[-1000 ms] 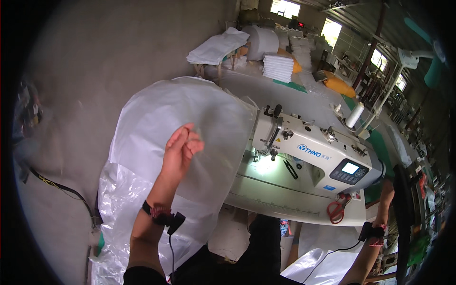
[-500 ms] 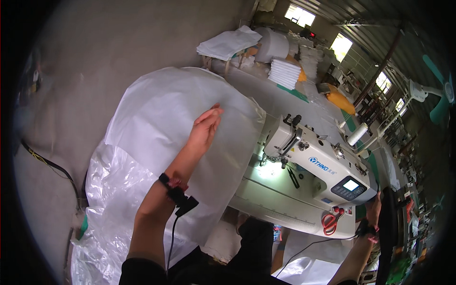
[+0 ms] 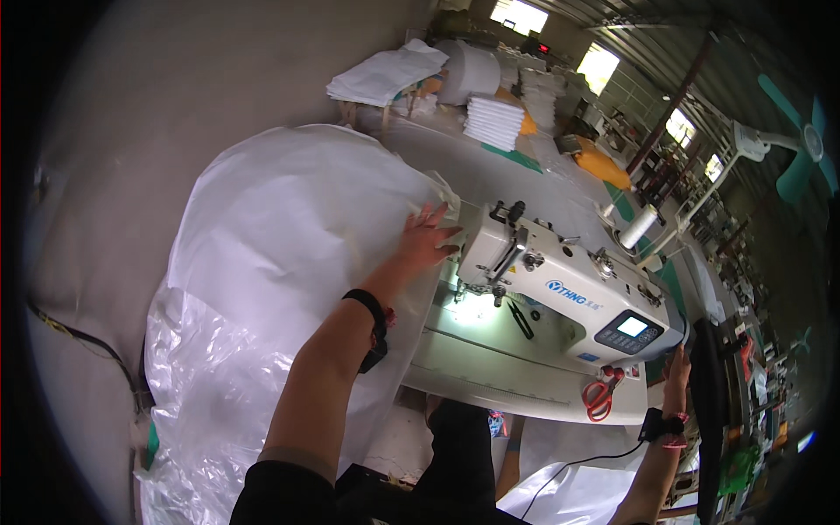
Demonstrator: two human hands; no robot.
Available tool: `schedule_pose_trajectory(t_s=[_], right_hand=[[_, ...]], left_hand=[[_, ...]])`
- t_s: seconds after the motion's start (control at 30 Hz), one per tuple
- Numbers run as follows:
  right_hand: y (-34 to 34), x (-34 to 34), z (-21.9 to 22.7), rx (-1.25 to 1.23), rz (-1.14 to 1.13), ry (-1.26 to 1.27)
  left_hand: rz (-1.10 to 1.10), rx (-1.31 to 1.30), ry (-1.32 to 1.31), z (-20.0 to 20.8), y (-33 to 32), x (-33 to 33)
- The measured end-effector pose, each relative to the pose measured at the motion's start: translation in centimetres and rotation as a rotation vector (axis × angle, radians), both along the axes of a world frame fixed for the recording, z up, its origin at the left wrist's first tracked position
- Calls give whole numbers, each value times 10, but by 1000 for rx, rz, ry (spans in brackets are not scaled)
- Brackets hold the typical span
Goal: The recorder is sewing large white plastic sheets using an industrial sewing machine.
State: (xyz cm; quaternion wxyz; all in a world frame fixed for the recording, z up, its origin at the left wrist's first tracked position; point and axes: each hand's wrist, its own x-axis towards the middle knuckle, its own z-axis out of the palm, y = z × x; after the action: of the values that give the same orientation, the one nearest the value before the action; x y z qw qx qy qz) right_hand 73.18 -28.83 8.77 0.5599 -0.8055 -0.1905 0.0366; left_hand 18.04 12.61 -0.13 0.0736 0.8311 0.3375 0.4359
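Observation:
A large white plastic-like sheet (image 3: pixel 271 201) lies bulging to the left of a white sewing machine (image 3: pixel 560 280). My left hand (image 3: pixel 427 238) is open, fingers spread on the sheet's right edge, close to the machine's needle end. Below the lit needle area, the machine bed (image 3: pixel 490 359) shows a strip of bare surface. My right hand (image 3: pixel 676 376) is at the machine's right end, its fingers around the lower rim of the handwheel (image 3: pixel 686 332); part of them is hidden. Each wrist wears a dark strap.
Red-handled scissors (image 3: pixel 600 398) and black tweezers (image 3: pixel 521 320) lie on the machine bed. A white thread cone (image 3: pixel 638 226) stands behind the machine, near a green fan (image 3: pixel 801 140). Folded white stacks (image 3: pixel 494 122) and an orange bag (image 3: pixel 602 164) sit farther back. Clear film (image 3: pixel 210 385) hangs lower left.
My left hand has moved right to the sheet's edge, and its fingers have spread. My right hand stays at the machine's right end. The whole view has shifted slightly.

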Motion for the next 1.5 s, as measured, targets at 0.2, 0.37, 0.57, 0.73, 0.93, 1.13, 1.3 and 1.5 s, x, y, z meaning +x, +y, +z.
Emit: schedule_pose_trajectory(t_s=[0.2, 0.37, 0.57, 0.73, 0.93, 1.13, 1.3, 1.5], right_hand=[[-38, -14, 21, 162, 58, -145], [-68, -65, 46, 111, 90, -215], [-63, -137, 62, 20, 150, -340], [-41, -184, 65, -55, 292, -417], [-12, -224, 81, -86, 388, -515], [16, -253, 89, -105, 476, -732], [18, -284, 95, -155, 503, -825], [7, -337, 80, -385, 666, -930]], left_hand=[[-815, -796, -277, 4, -3, 10], [-577, -874, -79, -6, 11, -6], [-720, -1107, -515, -39, 64, 34], [-528, -661, -123, -66, 71, 75], [-246, -409, 183, -58, 61, 30], [-295, -745, -313, 2, 33, -35], [-666, -1325, -807, 35, 16, -30], [-944, -1365, -1154, 29, 36, 28]])
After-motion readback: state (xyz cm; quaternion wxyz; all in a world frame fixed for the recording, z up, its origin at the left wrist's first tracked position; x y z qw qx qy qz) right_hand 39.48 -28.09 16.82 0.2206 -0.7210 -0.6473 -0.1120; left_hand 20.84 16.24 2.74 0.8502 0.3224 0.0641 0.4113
